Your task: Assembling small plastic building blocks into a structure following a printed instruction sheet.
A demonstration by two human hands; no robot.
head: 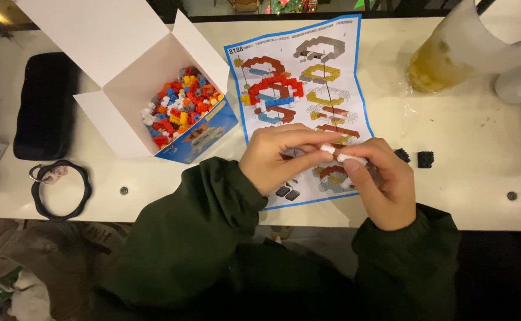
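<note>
Two small white bricks [345, 154] are pinched narrowly between left hand [278, 157] and right hand [379, 184], held over the instruction sheet [302, 77] for reference.

a pale table [468, 148] carries an open box [153, 89], instruction sheet [308, 77], two black bricks [415, 157], a black pouch [46, 104].

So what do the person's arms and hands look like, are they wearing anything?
Both arms wear long dark green fabric sleeves with ribbed cuffs at the wrists. The left hand and right hand are bare: no gloves, rings or watch show.
</note>
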